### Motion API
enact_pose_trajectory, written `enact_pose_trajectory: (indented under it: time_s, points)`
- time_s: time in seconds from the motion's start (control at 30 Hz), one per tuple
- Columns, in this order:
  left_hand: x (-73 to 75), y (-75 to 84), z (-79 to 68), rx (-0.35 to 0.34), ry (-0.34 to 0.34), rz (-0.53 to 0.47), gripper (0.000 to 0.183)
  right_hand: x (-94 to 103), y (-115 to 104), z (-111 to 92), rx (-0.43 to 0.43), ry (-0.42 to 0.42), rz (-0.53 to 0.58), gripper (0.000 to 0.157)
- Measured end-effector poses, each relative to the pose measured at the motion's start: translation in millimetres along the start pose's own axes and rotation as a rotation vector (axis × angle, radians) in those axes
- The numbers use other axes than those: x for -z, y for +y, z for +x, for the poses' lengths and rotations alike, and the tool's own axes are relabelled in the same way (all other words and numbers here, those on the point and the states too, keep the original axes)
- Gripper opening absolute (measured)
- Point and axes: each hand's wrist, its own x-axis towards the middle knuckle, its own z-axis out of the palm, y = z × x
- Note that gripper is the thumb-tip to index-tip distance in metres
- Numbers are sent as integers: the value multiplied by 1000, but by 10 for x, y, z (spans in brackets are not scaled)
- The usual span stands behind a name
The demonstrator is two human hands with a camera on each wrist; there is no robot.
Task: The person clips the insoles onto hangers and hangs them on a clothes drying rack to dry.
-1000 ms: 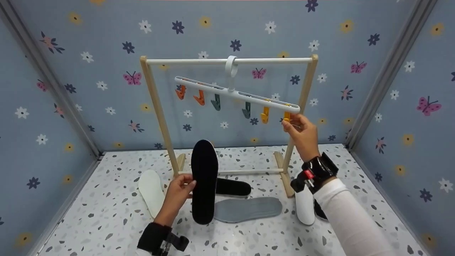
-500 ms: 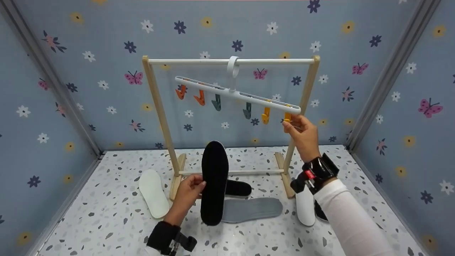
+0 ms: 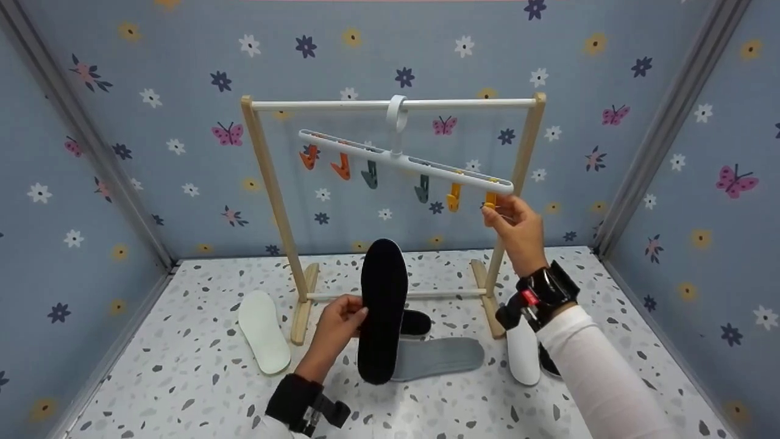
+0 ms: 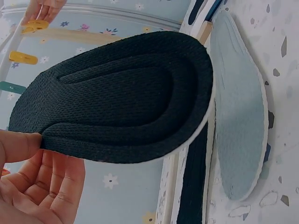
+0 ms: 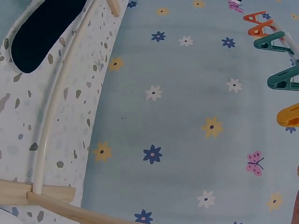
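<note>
My left hand point(image 3: 341, 320) pinches a black insole point(image 3: 382, 311) by its left edge, holding it upright above the floor; in the left wrist view the insole point(image 4: 126, 98) shows its ribbed dark face and a pale rim. Up at the right end of a white clip hanger point(image 3: 399, 161), my right hand point(image 3: 519, 230) pinches the outermost yellow clip point(image 3: 491, 199). That hanger tilts down to the right. Along it hang another yellow clip point(image 3: 453, 198), green clips point(image 3: 421, 189) and orange clips point(image 3: 341, 167). A gap separates the held insole from the clips.
The hanger hooks over the top bar point(image 3: 329, 105) of a wooden rack. On the speckled floor lie a pale insole point(image 3: 263, 332), a grey insole point(image 3: 442, 356), a black insole point(image 3: 417, 323) partly hidden, and a white insole point(image 3: 523, 355) near the right forearm.
My left hand has carried the black insole to the right, across the black and grey insoles on the floor. The right hand stays at the yellow clip.
</note>
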Motion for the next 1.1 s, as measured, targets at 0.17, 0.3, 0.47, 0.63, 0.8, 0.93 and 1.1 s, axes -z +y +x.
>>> enact_pose_trajectory:
  time_s: [0.17, 0.3, 0.47, 0.63, 0.8, 0.93, 1.1]
  points:
    - [-82, 58, 12, -22, -45, -17, 19, -3, -52, -24, -1, 8, -15, 35]
    - [-148, 189, -22, -40, -75, -3, 17, 15, 76, 28, 5, 12, -5, 36]
    - [-218, 324, -78, -47, -78, -2, 16, 26, 183, 72, 18, 12, -15, 39]
    - [-277, 421, -108, -45, -91, 1, 15, 19, 160, 69, 14, 11, -22, 40]
    - [-326, 260, -24, -35, -93, -17, 15, 4, 161, 75, 3, 22, -10, 38]
    - [-376, 156, 21, -41, -76, 10, 15, -4, 165, 83, -5, 26, 12, 38]
    - [-434, 149, 33, -64, -81, 28, 16, -5, 153, 87, -22, 34, 14, 37]
